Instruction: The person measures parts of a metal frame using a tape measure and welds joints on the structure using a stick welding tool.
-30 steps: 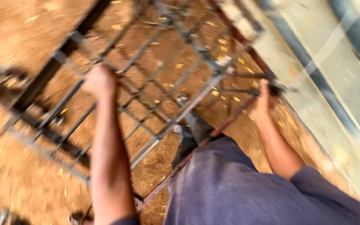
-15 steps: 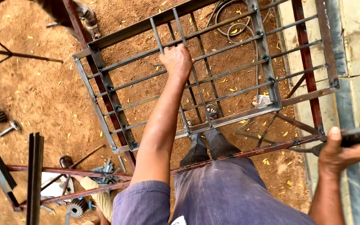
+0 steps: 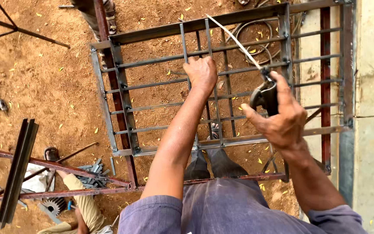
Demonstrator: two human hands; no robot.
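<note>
Here, hands: left grips grille (grey), right holder.

The person wore a dusty grey-blue short-sleeved shirt; both forearms were bare, and dark sandals covered the feet.

Passage below the hands is barred by the metal grille; open gaps are left between its bars.
</note>
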